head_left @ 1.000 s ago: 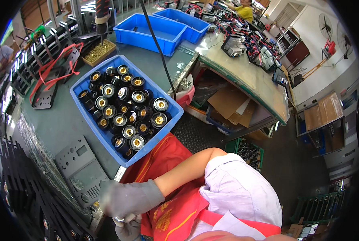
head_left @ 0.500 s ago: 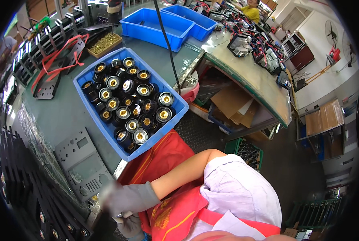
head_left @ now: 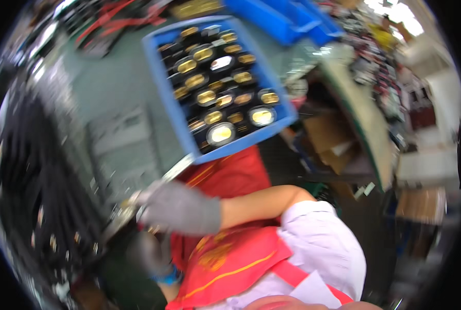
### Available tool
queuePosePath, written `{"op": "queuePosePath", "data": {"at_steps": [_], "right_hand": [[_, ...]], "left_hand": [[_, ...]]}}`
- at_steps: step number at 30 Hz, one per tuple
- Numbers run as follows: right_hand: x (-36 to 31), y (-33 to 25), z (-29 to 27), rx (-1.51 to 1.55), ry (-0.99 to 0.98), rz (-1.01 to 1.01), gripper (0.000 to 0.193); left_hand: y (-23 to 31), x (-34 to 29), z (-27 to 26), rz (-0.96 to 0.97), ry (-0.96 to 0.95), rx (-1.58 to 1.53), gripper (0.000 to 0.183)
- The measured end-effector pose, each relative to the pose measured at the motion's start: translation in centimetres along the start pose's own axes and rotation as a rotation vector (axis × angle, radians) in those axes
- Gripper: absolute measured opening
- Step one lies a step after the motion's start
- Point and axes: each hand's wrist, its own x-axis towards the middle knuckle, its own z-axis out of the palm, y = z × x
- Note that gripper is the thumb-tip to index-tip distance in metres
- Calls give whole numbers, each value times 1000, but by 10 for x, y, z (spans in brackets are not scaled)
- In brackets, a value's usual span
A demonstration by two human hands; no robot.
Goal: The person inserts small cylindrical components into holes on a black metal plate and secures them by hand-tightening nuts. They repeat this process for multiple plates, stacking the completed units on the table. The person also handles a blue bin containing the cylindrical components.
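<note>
A: Why are the black round parts with brass-coloured centres (head_left: 225,98) inside the blue rectangular plastic bin (head_left: 246,142)?
B: Probably so its walls stop them rolling.
A: And the hands?
B: Both on the bin's near side: the grey-gloved right hand (head_left: 179,209) seems curled, the grey-gloved left hand (head_left: 153,253) lies farther off; blur hides whether either grips anything.

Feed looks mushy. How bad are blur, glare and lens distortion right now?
Head view: blur smears the grey plate, the round parts in the blue bin, and both hands, right hand and left hand; head view: glare washes out the upper-right background; head view: fisheye lens bends edges near the rim, corners black.
</note>
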Motion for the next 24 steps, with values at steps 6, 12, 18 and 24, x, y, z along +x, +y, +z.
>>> {"op": "queuePosePath", "data": {"at_steps": [6,12,18,24], "right_hand": [[-1,6,16,-58,-120,-26,20],[2,22,12,-190,-35,35,26],[-4,3,19,51,-226,97,25],[4,39,8,47,70,253,24]], "left_hand": [[-15,9,-5,-177,309,-81,43],[-20,34,-2,-163,107,-120,48],[-32,32,-14,-188,95,-318,59],[-36,16,-28,-307,34,-497,55]]}}
